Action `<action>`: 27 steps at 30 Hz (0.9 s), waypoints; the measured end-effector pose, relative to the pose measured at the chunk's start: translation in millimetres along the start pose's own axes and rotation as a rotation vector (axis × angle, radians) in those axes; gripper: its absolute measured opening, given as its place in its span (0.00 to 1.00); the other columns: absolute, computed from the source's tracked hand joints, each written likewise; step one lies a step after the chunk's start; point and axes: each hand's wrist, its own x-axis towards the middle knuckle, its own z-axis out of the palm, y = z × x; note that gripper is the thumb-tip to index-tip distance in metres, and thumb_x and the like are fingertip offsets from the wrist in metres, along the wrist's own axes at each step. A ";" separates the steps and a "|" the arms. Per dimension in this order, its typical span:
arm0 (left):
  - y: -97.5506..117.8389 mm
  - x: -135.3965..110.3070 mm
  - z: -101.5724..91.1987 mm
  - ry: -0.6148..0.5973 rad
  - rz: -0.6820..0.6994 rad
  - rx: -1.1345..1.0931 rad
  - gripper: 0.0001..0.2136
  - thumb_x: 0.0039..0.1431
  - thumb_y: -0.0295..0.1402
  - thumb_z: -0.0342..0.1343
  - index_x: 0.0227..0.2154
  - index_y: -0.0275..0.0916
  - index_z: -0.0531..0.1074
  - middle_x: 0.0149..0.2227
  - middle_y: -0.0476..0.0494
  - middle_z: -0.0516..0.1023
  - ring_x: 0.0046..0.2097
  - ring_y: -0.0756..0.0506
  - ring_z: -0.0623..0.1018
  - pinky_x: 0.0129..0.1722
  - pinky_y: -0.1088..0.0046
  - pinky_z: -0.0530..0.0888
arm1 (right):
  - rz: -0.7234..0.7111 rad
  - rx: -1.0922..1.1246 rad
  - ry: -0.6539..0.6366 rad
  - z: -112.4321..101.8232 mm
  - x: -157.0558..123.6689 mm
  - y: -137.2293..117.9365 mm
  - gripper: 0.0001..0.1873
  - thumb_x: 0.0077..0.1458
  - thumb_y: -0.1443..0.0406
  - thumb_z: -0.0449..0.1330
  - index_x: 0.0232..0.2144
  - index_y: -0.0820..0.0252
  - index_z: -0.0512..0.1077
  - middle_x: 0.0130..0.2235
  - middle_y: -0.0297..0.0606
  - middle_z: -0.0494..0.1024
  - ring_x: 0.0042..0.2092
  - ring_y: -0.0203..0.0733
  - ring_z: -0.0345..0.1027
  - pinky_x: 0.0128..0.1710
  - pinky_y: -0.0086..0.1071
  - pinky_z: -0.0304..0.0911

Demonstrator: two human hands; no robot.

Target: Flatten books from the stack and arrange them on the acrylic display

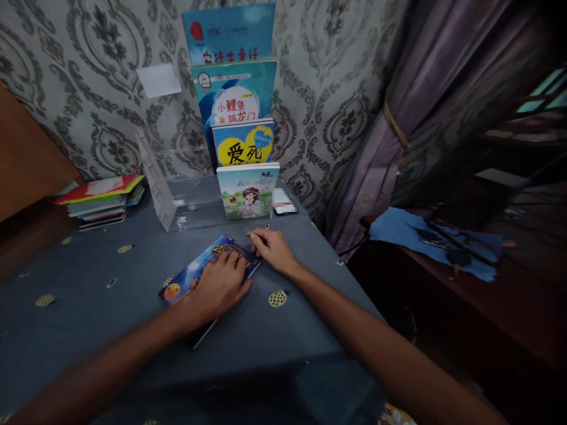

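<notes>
A dark blue picture book lies flat on the grey-blue tablecloth. My left hand rests palm down on the book's cover with fingers spread. My right hand pinches the book's far right corner with curled fingers. Just behind stands a clear acrylic display rack with several children's books stepped upward on its right side, the front one showing a girl on its cover.
A stack of thin books lies at the back left of the table. A small dark phone-like thing sits by the rack. On the right are a purple curtain and a wooden surface with a blue cloth.
</notes>
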 end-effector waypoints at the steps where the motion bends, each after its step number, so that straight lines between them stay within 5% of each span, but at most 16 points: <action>1: 0.0 0.5 0.1 -0.008 0.001 0.003 0.13 0.65 0.40 0.52 0.43 0.35 0.72 0.45 0.35 0.76 0.49 0.36 0.75 0.43 0.60 0.76 | -0.012 -0.021 0.007 -2.0 -3.3 -1.3 0.16 0.63 0.62 0.51 0.37 0.61 0.78 0.24 0.33 0.76 0.23 0.35 0.69 0.26 0.26 0.63; 19: 0.8 1.6 8.0 0.071 0.014 -0.026 0.12 0.67 0.34 0.47 0.42 0.33 0.74 0.43 0.33 0.79 0.48 0.37 0.77 0.47 0.60 0.75 | -0.007 0.108 0.045 -12.5 -15.6 -9.3 0.23 0.64 0.51 0.50 0.39 0.61 0.77 0.24 0.32 0.75 0.17 0.33 0.61 0.20 0.28 0.59; 27: -1.2 -1.1 12.7 0.104 0.007 -0.022 0.13 0.66 0.37 0.49 0.42 0.34 0.74 0.44 0.35 0.79 0.49 0.38 0.77 0.47 0.62 0.75 | -0.031 -0.067 -0.123 -10.9 -16.0 -8.1 0.25 0.65 0.52 0.49 0.25 0.59 0.74 0.20 0.31 0.72 0.22 0.36 0.68 0.27 0.29 0.63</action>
